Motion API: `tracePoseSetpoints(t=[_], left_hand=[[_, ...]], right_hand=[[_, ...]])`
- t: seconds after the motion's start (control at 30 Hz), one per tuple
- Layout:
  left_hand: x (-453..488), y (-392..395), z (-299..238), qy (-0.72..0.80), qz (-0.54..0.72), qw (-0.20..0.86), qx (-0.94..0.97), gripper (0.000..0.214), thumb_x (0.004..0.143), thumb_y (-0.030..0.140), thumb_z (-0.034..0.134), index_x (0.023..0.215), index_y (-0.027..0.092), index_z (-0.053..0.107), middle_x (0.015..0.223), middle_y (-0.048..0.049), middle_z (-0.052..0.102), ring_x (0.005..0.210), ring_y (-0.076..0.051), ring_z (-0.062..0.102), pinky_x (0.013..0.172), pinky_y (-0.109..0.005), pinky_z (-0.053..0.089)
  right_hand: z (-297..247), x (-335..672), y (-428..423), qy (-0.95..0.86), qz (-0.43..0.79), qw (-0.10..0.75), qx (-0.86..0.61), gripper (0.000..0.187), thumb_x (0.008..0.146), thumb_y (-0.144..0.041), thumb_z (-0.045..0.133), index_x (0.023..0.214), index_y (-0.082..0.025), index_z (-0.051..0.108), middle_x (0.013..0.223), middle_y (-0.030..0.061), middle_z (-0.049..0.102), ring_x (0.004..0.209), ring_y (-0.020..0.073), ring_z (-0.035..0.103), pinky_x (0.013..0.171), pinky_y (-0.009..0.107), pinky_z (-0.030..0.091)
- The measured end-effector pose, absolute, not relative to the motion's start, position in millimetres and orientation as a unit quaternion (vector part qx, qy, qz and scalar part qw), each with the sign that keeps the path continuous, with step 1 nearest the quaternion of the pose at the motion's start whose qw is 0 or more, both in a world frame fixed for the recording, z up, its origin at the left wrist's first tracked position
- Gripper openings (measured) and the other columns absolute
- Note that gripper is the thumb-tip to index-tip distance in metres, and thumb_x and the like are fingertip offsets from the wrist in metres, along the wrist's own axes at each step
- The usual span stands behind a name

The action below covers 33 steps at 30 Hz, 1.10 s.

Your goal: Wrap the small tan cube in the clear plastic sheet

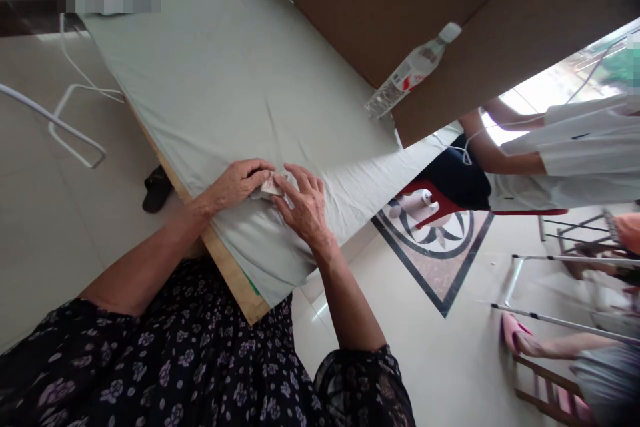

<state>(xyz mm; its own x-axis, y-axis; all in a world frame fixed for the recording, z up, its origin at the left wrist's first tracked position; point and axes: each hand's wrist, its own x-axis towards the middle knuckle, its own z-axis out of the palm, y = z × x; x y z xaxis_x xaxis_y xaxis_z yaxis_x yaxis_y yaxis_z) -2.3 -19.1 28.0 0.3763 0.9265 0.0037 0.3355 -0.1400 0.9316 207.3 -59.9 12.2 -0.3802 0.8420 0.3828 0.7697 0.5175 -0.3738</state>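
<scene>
A small white packet (271, 185) with faint reddish print is held low over the cloth-covered table (215, 73), near its front corner. My left hand (239, 185) has its thumb and fingers closed on the packet's left side. From the right, my right hand (306, 205) pinches it with thumb and index finger, while the other fingers curve above. Some crumpled, pale, thin material shows around the packet. Its exact kind is too small to tell, and the fingers cover part of it.
A clear plastic bottle (407, 77) with a red and white label stands against a large brown cardboard box (350, 10). The table's wooden edge (233, 280) shows beside me. At the right sits a person in a white shirt (580, 147). A dark slipper (157, 188) lies on the floor.
</scene>
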Motion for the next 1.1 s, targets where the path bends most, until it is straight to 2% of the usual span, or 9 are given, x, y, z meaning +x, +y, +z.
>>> tracePoseSetpoints(t=[0.2,0.33,0.43,0.53,0.73,0.8,0.9,1.0,1.1], left_hand=[[-17,-22,29,0.458,0.288,0.453,0.709,0.061,0.086,0.056,0.064,0.130,0.014,0.070,0.119,-0.0119,0.075,0.102,-0.026,0.068,0.093,-0.040,0.056],[-24,-26,29,0.444,0.267,0.432,0.738,0.074,0.078,0.055,0.074,0.141,0.018,0.063,0.138,-0.0138,0.067,0.120,-0.031,0.064,0.107,-0.045,0.052],[-22,-27,28,0.441,0.265,0.401,0.758,0.065,0.082,0.050,0.071,0.138,0.019,0.064,0.136,-0.0129,0.067,0.120,-0.030,0.064,0.111,-0.046,0.050],[-18,-27,27,0.441,0.272,0.394,0.759,0.056,0.083,0.045,0.068,0.133,0.019,0.066,0.126,-0.0109,0.071,0.111,-0.027,0.066,0.105,-0.043,0.052],[-12,-20,27,0.444,0.298,0.387,0.751,0.049,0.083,0.037,0.066,0.129,0.019,0.068,0.114,-0.0080,0.072,0.098,-0.022,0.066,0.094,-0.037,0.055],[-8,-14,26,0.436,0.313,0.379,0.754,0.050,0.083,0.034,0.064,0.130,0.019,0.067,0.120,-0.0093,0.071,0.102,-0.023,0.067,0.097,-0.038,0.055],[-2,-2,21,0.428,0.325,0.362,0.762,0.056,0.080,0.032,0.064,0.135,0.018,0.065,0.135,-0.0126,0.068,0.124,-0.028,0.062,0.112,-0.045,0.050],[-2,5,12,0.426,0.324,0.396,0.746,0.076,0.076,0.030,0.067,0.150,0.019,0.054,0.153,-0.0155,0.057,0.141,-0.034,0.053,0.121,-0.052,0.043],[-5,6,5,0.415,0.342,0.453,0.711,0.089,0.075,0.029,0.068,0.160,0.020,0.042,0.162,-0.0177,0.048,0.148,-0.037,0.048,0.123,-0.056,0.040]], right_hand=[[8,218,-60,-0.813,0.102,0.310,-0.483,0.055,0.095,-0.050,0.072,0.144,-0.030,0.059,0.160,0.0131,0.053,0.143,0.0327,0.054,0.115,0.055,0.046],[9,215,-60,-0.835,0.097,0.264,-0.473,0.049,0.093,-0.041,0.076,0.139,-0.033,0.064,0.162,0.0101,0.051,0.145,0.0338,0.052,0.114,0.055,0.046],[9,210,-60,-0.836,0.091,0.250,-0.480,0.044,0.094,-0.032,0.073,0.137,-0.032,0.065,0.161,0.0116,0.052,0.145,0.0333,0.052,0.113,0.054,0.045],[9,208,-56,-0.834,0.097,0.251,-0.483,0.041,0.093,-0.032,0.074,0.133,-0.029,0.066,0.161,0.0135,0.053,0.148,0.0332,0.050,0.115,0.054,0.044],[17,208,-38,-0.837,0.124,0.267,-0.462,0.033,0.093,-0.029,0.072,0.126,-0.028,0.068,0.135,0.0082,0.072,0.146,0.0307,0.054,0.120,0.053,0.039],[19,209,-32,-0.832,0.112,0.281,-0.465,0.033,0.093,-0.026,0.071,0.126,-0.028,0.069,0.137,0.0083,0.071,0.147,0.0308,0.053,0.122,0.054,0.038],[18,213,-27,-0.823,0.102,0.303,-0.470,0.035,0.092,-0.027,0.070,0.127,-0.028,0.068,0.146,0.0090,0.067,0.149,0.0311,0.051,0.123,0.055,0.037],[11,220,-26,-0.795,0.117,0.338,-0.489,0.036,0.094,-0.033,0.069,0.129,-0.029,0.067,0.151,0.0099,0.063,0.146,0.0308,0.053,0.123,0.057,0.039],[6,227,-29,-0.755,0.132,0.395,-0.507,0.030,0.096,-0.036,0.066,0.125,-0.029,0.069,0.146,0.0109,0.066,0.141,0.0295,0.057,0.121,0.056,0.042]])
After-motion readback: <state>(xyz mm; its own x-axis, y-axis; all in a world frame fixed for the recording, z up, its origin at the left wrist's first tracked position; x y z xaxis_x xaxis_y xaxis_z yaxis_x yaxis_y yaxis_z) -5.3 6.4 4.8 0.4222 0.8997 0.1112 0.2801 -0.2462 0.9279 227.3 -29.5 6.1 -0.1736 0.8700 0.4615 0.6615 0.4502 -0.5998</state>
